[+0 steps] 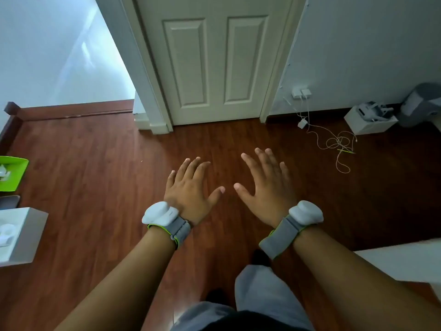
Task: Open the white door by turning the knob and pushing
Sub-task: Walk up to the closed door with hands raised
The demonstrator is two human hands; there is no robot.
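The white panelled door [214, 63] stands shut in its frame straight ahead, beyond a stretch of wooden floor. Only its lower part shows; the knob is out of view above the top edge. My left hand [191, 187] and my right hand [265, 187] are held out side by side over the floor, palms down, fingers spread, holding nothing. Both are well short of the door. Each wrist wears a grey strap with a white device.
A tangle of white charger cables [338, 144] lies on the floor right of the door, below a wall socket. A white box [370, 120] and a grey object [420, 103] sit at far right. A green tray [12, 173] and white box [21, 235] are at left.
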